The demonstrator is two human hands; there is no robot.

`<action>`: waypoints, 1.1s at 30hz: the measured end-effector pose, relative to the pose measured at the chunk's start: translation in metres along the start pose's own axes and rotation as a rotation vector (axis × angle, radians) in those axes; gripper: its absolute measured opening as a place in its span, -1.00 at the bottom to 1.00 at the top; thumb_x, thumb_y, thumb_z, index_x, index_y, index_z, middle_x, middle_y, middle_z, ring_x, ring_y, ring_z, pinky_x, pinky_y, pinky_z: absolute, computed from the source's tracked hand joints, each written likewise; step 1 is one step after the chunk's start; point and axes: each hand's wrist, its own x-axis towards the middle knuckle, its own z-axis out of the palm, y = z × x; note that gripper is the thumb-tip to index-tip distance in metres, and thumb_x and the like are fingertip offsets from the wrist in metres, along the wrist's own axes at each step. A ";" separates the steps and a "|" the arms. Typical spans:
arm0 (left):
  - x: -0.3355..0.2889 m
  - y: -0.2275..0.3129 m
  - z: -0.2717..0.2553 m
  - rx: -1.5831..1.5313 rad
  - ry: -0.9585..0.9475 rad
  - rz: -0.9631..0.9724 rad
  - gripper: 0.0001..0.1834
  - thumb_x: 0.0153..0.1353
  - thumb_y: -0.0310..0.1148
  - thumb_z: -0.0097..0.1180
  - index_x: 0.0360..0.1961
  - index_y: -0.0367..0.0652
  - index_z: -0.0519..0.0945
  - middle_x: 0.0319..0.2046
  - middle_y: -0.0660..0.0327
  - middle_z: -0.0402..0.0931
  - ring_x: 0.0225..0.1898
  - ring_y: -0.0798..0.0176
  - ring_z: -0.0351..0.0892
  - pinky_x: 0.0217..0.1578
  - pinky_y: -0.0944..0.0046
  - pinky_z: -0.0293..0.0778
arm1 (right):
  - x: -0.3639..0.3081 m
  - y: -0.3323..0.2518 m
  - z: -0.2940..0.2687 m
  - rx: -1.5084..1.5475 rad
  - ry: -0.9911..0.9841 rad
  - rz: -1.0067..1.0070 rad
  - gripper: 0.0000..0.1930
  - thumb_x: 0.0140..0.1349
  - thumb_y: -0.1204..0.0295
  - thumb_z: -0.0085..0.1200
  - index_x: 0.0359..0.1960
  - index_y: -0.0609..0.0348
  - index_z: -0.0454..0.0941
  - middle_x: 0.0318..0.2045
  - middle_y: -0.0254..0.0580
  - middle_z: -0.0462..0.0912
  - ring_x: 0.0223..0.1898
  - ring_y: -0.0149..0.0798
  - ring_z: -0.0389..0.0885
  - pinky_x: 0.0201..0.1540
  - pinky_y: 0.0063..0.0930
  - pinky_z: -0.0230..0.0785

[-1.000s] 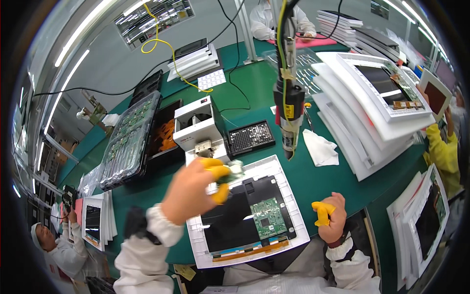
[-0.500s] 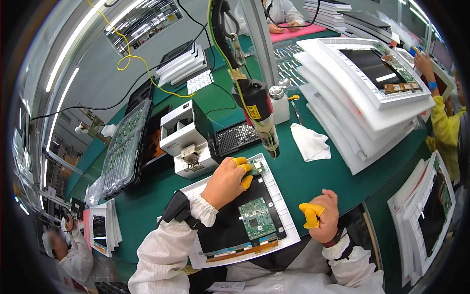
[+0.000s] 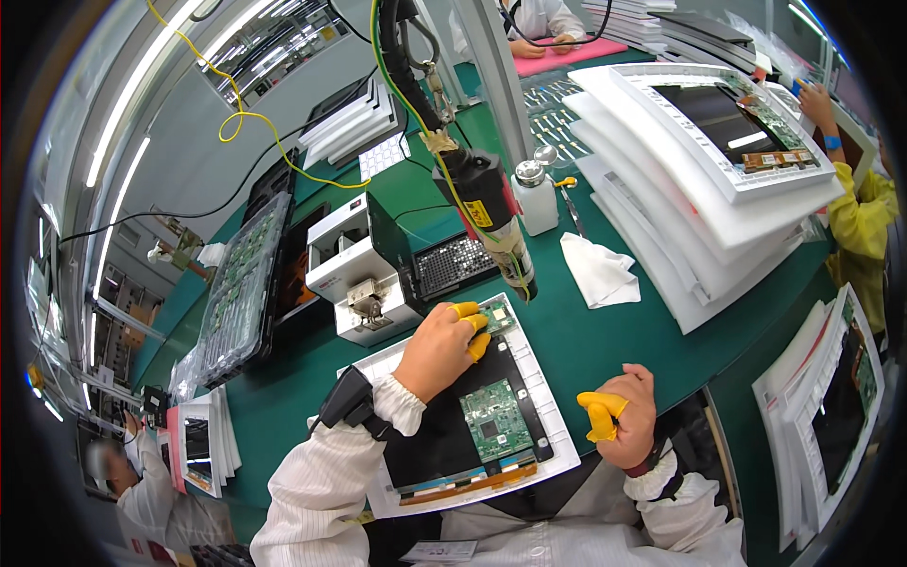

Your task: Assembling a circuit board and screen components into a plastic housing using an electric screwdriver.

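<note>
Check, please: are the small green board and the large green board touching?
Apart: the head view shows a band of black panel between the small board and the large board.

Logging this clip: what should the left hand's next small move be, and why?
Probably the left hand should settle the small green board squarely: its yellow-covered fingers are at that board, near the far edge of the white frame.

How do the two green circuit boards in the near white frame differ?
Size: the upper board looks smaller; the lower board, larger.
Handling: the left hand is at the upper board; the lower board has no hand on it.
Shared: both green, component-populated.
</note>
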 end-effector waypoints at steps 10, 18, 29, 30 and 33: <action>-0.005 -0.005 0.008 -0.001 0.100 0.074 -0.81 -0.01 -0.38 0.24 -0.38 -0.27 0.64 -0.38 0.08 0.54 -0.23 0.06 0.48 -0.12 0.20 0.45 | 0.001 -0.001 0.000 -0.013 0.001 -0.005 -0.73 -0.34 0.53 0.12 -0.45 0.15 0.61 -0.50 -0.29 0.53 -0.41 -0.21 0.51 0.07 -0.13 0.14; -0.003 -0.005 0.007 -0.041 0.115 0.055 -0.81 0.00 -0.36 0.23 -0.43 -0.29 0.64 -0.48 0.05 0.50 -0.23 0.03 0.48 -0.14 0.19 0.45 | 0.001 -0.001 0.000 -0.011 0.001 0.000 -0.74 -0.34 0.55 0.13 -0.46 0.15 0.62 -0.51 -0.29 0.52 -0.42 -0.21 0.51 0.06 -0.13 0.14; -0.002 -0.005 0.002 0.049 0.066 0.163 -0.90 -0.04 -0.48 0.17 -0.46 -0.27 0.62 -0.27 0.09 0.58 -0.08 0.06 0.50 -0.07 0.19 0.47 | 0.002 -0.003 0.001 -0.024 0.009 -0.003 -0.75 -0.32 0.54 0.14 -0.46 0.14 0.62 -0.52 -0.30 0.52 -0.42 -0.21 0.50 0.06 -0.13 0.15; -0.003 -0.005 0.003 0.049 0.069 0.162 -0.90 -0.04 -0.48 0.17 -0.46 -0.27 0.62 -0.27 0.09 0.58 -0.08 0.06 0.50 -0.07 0.19 0.47 | 0.002 -0.003 0.001 -0.025 0.008 -0.006 -0.75 -0.32 0.54 0.14 -0.46 0.14 0.62 -0.52 -0.30 0.52 -0.42 -0.21 0.50 0.06 -0.13 0.15; -0.005 -0.009 0.005 0.071 0.059 0.177 -0.94 -0.08 -0.51 0.15 -0.53 -0.28 0.60 -0.30 0.09 0.57 -0.04 0.08 0.49 -0.02 0.16 0.43 | 0.001 -0.003 0.002 -0.022 0.009 -0.006 -0.74 -0.33 0.55 0.14 -0.45 0.14 0.62 -0.52 -0.29 0.52 -0.42 -0.21 0.50 0.06 -0.13 0.15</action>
